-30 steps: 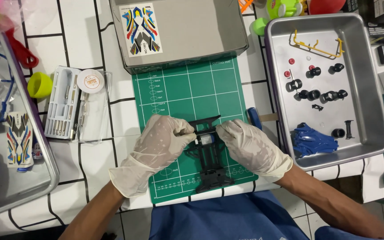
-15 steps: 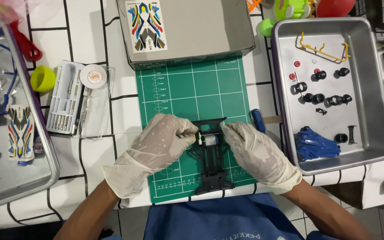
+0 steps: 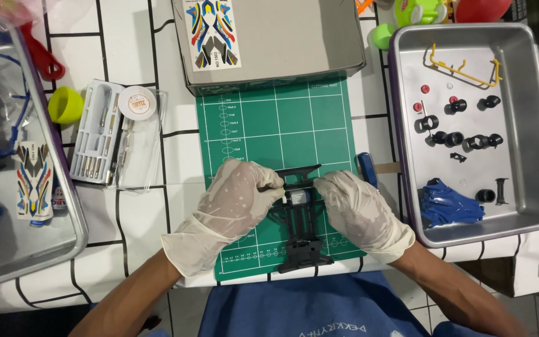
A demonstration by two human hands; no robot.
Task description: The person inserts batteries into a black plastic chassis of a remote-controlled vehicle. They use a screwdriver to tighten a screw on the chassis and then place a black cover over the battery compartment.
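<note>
Pinching the black toy-car frame [image 3: 301, 228] on the green cutting mat [image 3: 282, 125], my gloved left hand [image 3: 232, 209] grips its left side near the small motor [image 3: 299, 197]; my right hand [image 3: 360, 212] pinches the frame's right side. A metal tray [image 3: 531, 125] of black wheels [image 3: 453, 138] lies farther right.

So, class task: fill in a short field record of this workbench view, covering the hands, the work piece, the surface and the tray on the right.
left hand: gloved, gripping black chassis
right hand: gloved, gripping the chassis from the other side
surface: green cutting mat
right tray: black wheels, blue body shell, yellow part frame
behind mat: grey box bearing sticker sheet
</note>
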